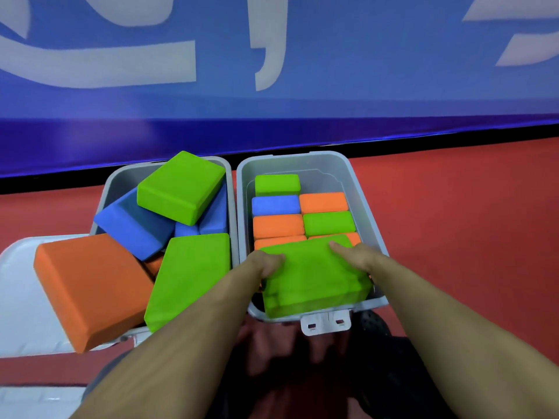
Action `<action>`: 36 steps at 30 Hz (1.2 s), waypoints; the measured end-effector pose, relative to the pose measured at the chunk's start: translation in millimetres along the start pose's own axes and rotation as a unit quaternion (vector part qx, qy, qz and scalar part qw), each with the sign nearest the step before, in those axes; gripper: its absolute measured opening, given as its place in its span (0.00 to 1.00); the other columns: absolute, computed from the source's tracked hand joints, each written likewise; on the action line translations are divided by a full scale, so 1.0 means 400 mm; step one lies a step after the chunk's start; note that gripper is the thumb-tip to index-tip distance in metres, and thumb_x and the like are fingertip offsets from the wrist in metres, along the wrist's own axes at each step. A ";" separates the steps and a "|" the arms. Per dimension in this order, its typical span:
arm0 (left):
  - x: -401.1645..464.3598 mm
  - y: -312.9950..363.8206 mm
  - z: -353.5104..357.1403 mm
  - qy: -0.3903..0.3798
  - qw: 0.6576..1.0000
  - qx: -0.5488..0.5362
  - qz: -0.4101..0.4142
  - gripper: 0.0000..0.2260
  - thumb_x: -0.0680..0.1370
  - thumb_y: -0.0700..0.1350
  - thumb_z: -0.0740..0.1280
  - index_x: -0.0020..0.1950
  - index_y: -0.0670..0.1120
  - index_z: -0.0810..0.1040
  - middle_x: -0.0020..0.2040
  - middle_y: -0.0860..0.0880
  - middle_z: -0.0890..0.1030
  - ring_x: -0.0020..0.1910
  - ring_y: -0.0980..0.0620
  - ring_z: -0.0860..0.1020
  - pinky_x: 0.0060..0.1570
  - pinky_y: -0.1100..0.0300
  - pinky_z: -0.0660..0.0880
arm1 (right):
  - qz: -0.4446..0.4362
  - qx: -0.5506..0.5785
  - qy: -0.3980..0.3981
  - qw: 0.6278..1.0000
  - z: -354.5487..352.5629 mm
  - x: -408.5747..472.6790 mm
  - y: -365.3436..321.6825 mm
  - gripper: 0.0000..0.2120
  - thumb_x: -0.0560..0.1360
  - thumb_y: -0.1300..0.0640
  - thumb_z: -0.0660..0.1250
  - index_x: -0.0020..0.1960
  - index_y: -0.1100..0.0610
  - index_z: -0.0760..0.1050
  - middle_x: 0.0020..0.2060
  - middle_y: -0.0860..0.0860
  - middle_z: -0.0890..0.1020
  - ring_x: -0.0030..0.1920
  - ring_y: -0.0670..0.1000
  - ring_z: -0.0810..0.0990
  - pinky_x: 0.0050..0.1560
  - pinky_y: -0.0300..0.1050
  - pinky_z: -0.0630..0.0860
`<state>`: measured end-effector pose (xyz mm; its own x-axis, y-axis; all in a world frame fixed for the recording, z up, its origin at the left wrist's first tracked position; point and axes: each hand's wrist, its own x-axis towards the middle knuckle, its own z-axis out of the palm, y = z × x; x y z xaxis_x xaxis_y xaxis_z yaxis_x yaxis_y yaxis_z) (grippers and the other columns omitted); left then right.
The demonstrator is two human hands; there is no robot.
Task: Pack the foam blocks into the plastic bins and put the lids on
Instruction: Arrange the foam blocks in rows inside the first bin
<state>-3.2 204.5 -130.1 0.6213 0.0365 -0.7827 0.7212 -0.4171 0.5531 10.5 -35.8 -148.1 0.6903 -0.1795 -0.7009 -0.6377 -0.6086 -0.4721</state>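
Two grey bins stand side by side on the red floor, touching or nearly so, in front of a blue wall.

Right bin (363,192): blocks stand on edge in two rows. Far to near, the left row shows green, blue, orange, orange; the right row shows orange, green, orange. A large green block (311,276) lies flat and slightly tilted over the near end of the rows, its near edge at the bin's front rim. A white latch (325,323) hangs from that rim.

Left hand (267,263): on the block's left side, thumb on top; the fingers are hidden below the block, so their curl cannot be told.

Right hand (354,255): on the block's right side, one digit on top; the rest are hidden.

Left bin (104,192): blocks piled loosely above the rim, green, blue and orange. An orange block (90,288) overhangs the near left corner, above a white lid (18,297).
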 end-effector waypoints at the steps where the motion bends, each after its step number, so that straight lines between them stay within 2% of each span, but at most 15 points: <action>1: 0.006 0.005 -0.002 0.013 1.000 -0.016 0.008 0.35 0.80 0.57 0.67 0.76 0.34 0.62 0.72 0.37 0.71 0.69 0.35 0.73 0.62 0.47 0.73 | -0.022 0.030 0.022 0.999 -0.003 -0.009 -0.013 0.48 0.73 0.29 0.65 0.79 0.62 0.60 0.76 0.59 0.68 0.72 0.60 0.70 0.71 0.52 0.69; 3: 0.017 0.024 -0.010 0.076 0.996 -0.032 0.040 0.43 0.78 0.63 0.67 0.79 0.34 0.57 0.76 0.37 0.66 0.74 0.37 0.67 0.71 0.47 0.67 | -0.060 0.106 0.071 0.990 -0.014 -0.013 -0.045 0.51 0.66 0.24 0.67 0.74 0.60 0.63 0.71 0.59 0.72 0.69 0.58 0.74 0.70 0.54 0.70; 5: 0.033 0.037 -0.018 0.123 0.987 -0.086 0.061 0.45 0.77 0.66 0.65 0.79 0.35 0.56 0.77 0.37 0.66 0.75 0.38 0.66 0.73 0.48 0.65 | -0.109 0.193 0.116 0.968 -0.023 -0.029 -0.079 0.45 0.62 0.22 0.68 0.63 0.55 0.67 0.64 0.58 0.77 0.62 0.57 0.78 0.65 0.53 0.74; 7: 0.032 0.037 -0.016 0.116 0.978 -0.147 0.092 0.45 0.74 0.71 0.64 0.78 0.39 0.61 0.74 0.42 0.70 0.71 0.41 0.71 0.71 0.47 0.67 | -0.180 0.220 0.178 0.942 -0.036 -0.050 -0.092 0.33 0.68 0.29 0.69 0.57 0.53 0.67 0.59 0.57 0.78 0.58 0.56 0.78 0.59 0.50 0.73; 9: 0.043 0.043 -0.025 0.090 0.972 -0.177 0.127 0.50 0.64 0.81 0.62 0.73 0.47 0.69 0.71 0.48 0.75 0.67 0.44 0.76 0.70 0.45 0.70 | -0.271 0.218 0.235 0.908 -0.056 -0.075 -0.114 0.32 0.67 0.30 0.69 0.56 0.52 0.67 0.57 0.58 0.77 0.58 0.58 0.77 0.62 0.56 0.73; 10: 0.040 0.041 -0.030 0.072 0.973 -0.159 0.148 0.48 0.63 0.83 0.60 0.70 0.49 0.71 0.69 0.48 0.77 0.65 0.44 0.77 0.69 0.45 0.70 | -0.309 0.203 0.255 0.893 -0.068 -0.094 -0.121 0.32 0.67 0.31 0.70 0.57 0.52 0.66 0.57 0.57 0.76 0.58 0.57 0.76 0.63 0.58 0.72; 12: 0.165 0.160 -0.052 0.085 0.973 -0.080 0.198 0.35 0.76 0.72 0.57 0.69 0.46 0.74 0.68 0.43 0.77 0.67 0.43 0.75 0.68 0.50 0.70 | -0.374 0.151 0.290 0.868 -0.159 0.026 -0.210 0.35 0.69 0.34 0.71 0.65 0.52 0.64 0.60 0.54 0.73 0.61 0.55 0.74 0.67 0.56 0.71; 13: 0.177 0.179 -0.073 0.108 0.969 -0.041 0.218 0.33 0.79 0.68 0.56 0.71 0.44 0.73 0.69 0.43 0.76 0.67 0.44 0.74 0.66 0.52 0.69 | -0.395 0.098 0.296 0.864 -0.184 0.014 -0.241 0.38 0.70 0.35 0.72 0.71 0.52 0.63 0.62 0.54 0.72 0.64 0.54 0.72 0.69 0.55 0.69; 15: 0.205 0.216 -0.105 0.160 0.953 0.029 0.255 0.38 0.77 0.70 0.57 0.73 0.41 0.70 0.71 0.40 0.73 0.70 0.42 0.72 0.70 0.49 0.68 | -0.410 -0.051 0.356 0.838 -0.216 0.014 -0.304 0.42 0.73 0.33 0.69 0.78 0.53 0.60 0.65 0.55 0.69 0.67 0.56 0.69 0.71 0.54 0.64; 17: 0.236 0.239 -0.121 0.176 0.937 0.112 0.282 0.36 0.79 0.65 0.62 0.77 0.40 0.65 0.73 0.39 0.69 0.72 0.41 0.70 0.72 0.48 0.65 | -0.423 -0.162 0.400 0.797 -0.223 0.038 -0.344 0.42 0.73 0.30 0.65 0.78 0.53 0.62 0.65 0.56 0.69 0.66 0.59 0.69 0.71 0.58 0.64; 20: 0.339 0.302 -0.121 0.183 0.900 0.241 0.313 0.32 0.81 0.57 0.65 0.79 0.41 0.62 0.74 0.39 0.67 0.73 0.40 0.68 0.73 0.49 0.63 | -0.437 -0.253 0.388 0.771 -0.233 0.135 -0.396 0.40 0.73 0.33 0.67 0.76 0.55 0.66 0.64 0.58 0.71 0.64 0.61 0.70 0.71 0.59 0.64; 25: 0.499 0.364 -0.128 0.148 0.848 0.401 0.314 0.33 0.79 0.59 0.68 0.79 0.46 0.63 0.75 0.43 0.66 0.72 0.39 0.66 0.71 0.45 0.65 | -0.450 -0.338 0.358 0.745 -0.235 0.255 -0.404 0.40 0.72 0.34 0.69 0.76 0.56 0.66 0.63 0.58 0.71 0.61 0.60 0.71 0.67 0.55 0.65; 28: 0.564 0.372 -0.143 0.134 0.813 0.471 0.315 0.36 0.76 0.62 0.69 0.79 0.47 0.63 0.76 0.44 0.65 0.74 0.41 0.64 0.72 0.47 0.65 | -0.454 -0.339 0.356 0.743 -0.244 0.288 -0.405 0.39 0.73 0.34 0.69 0.76 0.56 0.66 0.62 0.58 0.71 0.60 0.60 0.72 0.65 0.54 0.66; 32: 0.633 0.367 -0.165 0.129 0.778 0.522 0.325 0.37 0.75 0.63 0.70 0.78 0.47 0.64 0.76 0.45 0.66 0.74 0.42 0.65 0.74 0.49 0.61 | -0.448 -0.351 0.359 0.740 -0.256 0.306 -0.423 0.40 0.73 0.32 0.66 0.76 0.55 0.66 0.62 0.58 0.71 0.59 0.60 0.71 0.63 0.53 0.64; 36: 0.665 0.360 -0.176 0.124 0.775 0.522 0.333 0.33 0.77 0.60 0.70 0.76 0.47 0.64 0.71 0.44 0.71 0.69 0.42 0.70 0.69 0.50 0.64 | -0.448 -0.351 0.356 0.741 -0.262 0.307 -0.417 0.40 0.73 0.32 0.66 0.76 0.54 0.66 0.62 0.58 0.70 0.59 0.60 0.71 0.63 0.54 0.64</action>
<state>287.4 218.3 -238.7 0.8825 -0.3832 -0.2728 -0.3453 -0.9216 0.1773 237.5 -37.6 -99.4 0.8938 0.3305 0.3030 0.3491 -0.9371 -0.0074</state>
